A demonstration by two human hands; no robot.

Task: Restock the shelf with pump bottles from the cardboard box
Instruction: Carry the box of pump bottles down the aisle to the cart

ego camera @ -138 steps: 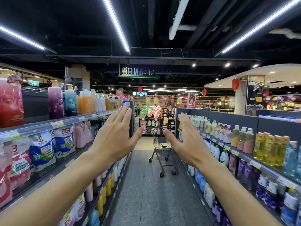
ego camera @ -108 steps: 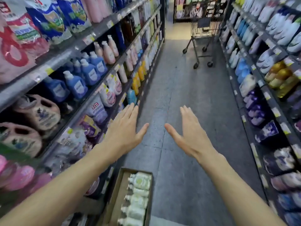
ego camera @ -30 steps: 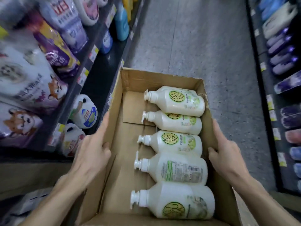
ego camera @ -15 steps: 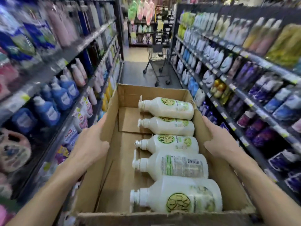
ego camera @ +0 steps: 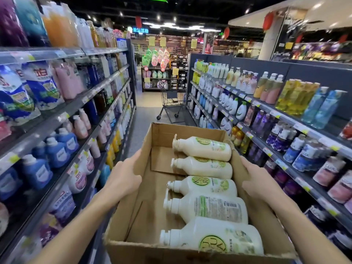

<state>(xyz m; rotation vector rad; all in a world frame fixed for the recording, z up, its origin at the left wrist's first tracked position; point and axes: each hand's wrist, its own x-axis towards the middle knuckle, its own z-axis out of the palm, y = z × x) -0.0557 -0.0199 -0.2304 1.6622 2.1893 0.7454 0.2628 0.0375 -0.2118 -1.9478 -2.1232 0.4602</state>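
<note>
An open cardboard box (ego camera: 146,206) is held up at chest height in the aisle. Several white pump bottles (ego camera: 205,207) with green round labels lie on their sides in a row along its right half, pumps pointing left. My left hand (ego camera: 123,180) grips the box's left wall, thumb over the rim. My right hand (ego camera: 255,181) grips the right wall. The left half of the box floor is bare cardboard.
Stocked shelves run along both sides: detergent pouches and blue and pink pump bottles on the left shelf (ego camera: 89,96), shampoo and soap bottles on the right shelf (ego camera: 266,109). A shopping cart (ego camera: 172,103) stands in the aisle ahead. Grey floor (ego camera: 137,130) lies between.
The box has been lifted from the floor with both hands on its sides. My view has risen from looking down into it to looking along the aisle.
</note>
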